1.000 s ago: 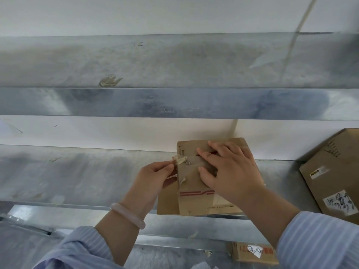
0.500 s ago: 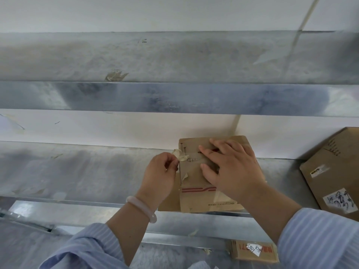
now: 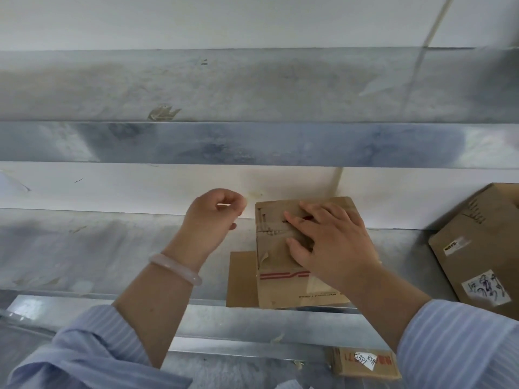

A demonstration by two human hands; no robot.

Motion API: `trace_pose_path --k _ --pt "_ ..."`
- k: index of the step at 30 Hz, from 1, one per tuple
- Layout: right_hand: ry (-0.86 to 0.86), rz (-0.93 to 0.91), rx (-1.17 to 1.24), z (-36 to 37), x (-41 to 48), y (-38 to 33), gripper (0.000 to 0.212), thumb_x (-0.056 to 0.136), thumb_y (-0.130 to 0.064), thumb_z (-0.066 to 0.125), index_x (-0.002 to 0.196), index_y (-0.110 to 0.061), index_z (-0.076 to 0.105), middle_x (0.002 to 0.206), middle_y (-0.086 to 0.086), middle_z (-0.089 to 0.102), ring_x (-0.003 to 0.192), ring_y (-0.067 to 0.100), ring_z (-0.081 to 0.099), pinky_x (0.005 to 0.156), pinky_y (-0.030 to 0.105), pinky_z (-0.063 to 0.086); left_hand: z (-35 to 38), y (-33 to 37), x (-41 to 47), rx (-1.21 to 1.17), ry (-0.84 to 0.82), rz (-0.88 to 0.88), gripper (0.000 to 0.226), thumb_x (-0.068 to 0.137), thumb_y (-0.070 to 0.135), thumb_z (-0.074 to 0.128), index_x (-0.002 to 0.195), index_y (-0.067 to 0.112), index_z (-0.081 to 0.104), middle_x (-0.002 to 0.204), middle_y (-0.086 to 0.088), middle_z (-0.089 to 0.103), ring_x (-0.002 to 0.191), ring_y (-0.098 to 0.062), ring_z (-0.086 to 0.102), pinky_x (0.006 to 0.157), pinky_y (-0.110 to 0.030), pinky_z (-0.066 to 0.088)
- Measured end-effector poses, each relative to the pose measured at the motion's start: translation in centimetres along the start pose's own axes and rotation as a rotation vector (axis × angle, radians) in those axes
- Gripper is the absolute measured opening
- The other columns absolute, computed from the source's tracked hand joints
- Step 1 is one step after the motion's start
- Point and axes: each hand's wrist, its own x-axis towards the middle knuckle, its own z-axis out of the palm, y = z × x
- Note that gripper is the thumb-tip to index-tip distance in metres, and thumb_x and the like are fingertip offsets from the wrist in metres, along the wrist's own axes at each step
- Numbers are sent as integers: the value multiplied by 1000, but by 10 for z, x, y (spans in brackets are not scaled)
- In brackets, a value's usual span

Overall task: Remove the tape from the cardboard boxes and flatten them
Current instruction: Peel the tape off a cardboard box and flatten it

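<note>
Pinning box (image 3: pixel 280 290) under flat right hand (image 3: pixel 334 242); left hand (image 3: pixel 214 213) curled just beside, contents unclear. Likely light, stiff; take peeling tape (image 3: pixel 264 257) at left edge.

Light is soft, cool and even, bright enough to read every surface, with no hard-edged shadow anywhere. The front lip of the upper metal shelf (image 3: pixel 252 141) carries a broad, milky sheen broken by dark, blotchy reflections, and the white wall (image 3: pixel 112 186) is close to washed out. Under the right hand (image 3: pixel 331 242) a faint, diffuse shadow lies on the small cardboard box (image 3: pixel 280 287); the left hand (image 3: pixel 213 217) throws a weak one on the wall beside it. Shelf edges curve slightly toward the sides — wide-angle bending — and the large box (image 3: pixel 477 248) at the right edge is smeared. Detail overall is soft, with a blotchy, compressed grain.
</note>
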Motion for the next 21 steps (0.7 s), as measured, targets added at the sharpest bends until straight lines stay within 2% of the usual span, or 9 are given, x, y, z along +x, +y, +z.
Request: trace_pose_path --k 2,4,8,10,12,13,15,17,21 --pt "1 -1 -2 0 1 0 69 82 -71 10 144 -52 30 154 -18 29 138 13 26 115 38 17 4 0 -2 319 -30 130 8 88 29 65 81 29 68 84 15 65 74 -1 60 63 -17 44" --pt "2 0 -3 1 0 0 68 82 -71 11 144 -52 29 154 -19 28 138 13 25 115 37 16 11 -7 -4 462 -53 197 8 85 33 68 78 31 69 85 18 64 73 1 59 59 -12 38" --pt "12 -1 0 3 0 1 66 83 -70 13 143 -52 32 153 -18 32 137 14 28 114 38 18 21 -21 -5 471 -60 360 10 81 30 72 79 36 65 86 17 60 73 -1 57 61 -5 37" --pt "18 -4 3 3 0 1 66 83 -70 13 143 -51 35 153 -17 33 137 14 29 114 38 20 24 -22 -4 492 -60 469 13 81 26 72 82 37 66 83 16 61 72 -2 55 65 -10 39" --pt "23 -3 5 3 0 1 66 83 -70 13 142 -51 36 153 -17 33 137 14 30 114 39 20 26 -21 -1 601 -54 601 9 81 24 71 84 32 72 82 15 64 74 -5 55 71 -24 48" --pt "27 -3 7 3 0 1 66 83 -70 14 142 -51 36 153 -16 34 137 14 30 114 39 21 26 -20 0 671 -50 676 9 81 24 68 85 30 74 82 13 66 76 -10 57 71 -31 50" --pt "29 -4 9 4 0 1 65 84 -70 14 142 -51 37 153 -16 35 137 15 31 114 39 22 23 -22 3 774 -102 774 16 84 24 63 91 29 76 85 10 66 82 -18 58 71 -38 52" --pt "25 -4 6 4 0 1 64 85 -71 14 141 -52 37 153 -16 35 137 15 31 114 39 22 17 -27 5 796 -218 809 23 89 19 57 103 26 75 94 7 64 90 -20 55 78 -36 49" --pt "21 0 4 4 0 1 63 86 -70 15 142 -52 36 153 -16 35 137 15 31 114 39 21 4 -34 8 672 -380 704 38 95 9 52 127 27 62 116 8 60 107 -9 51 91 -15 38"
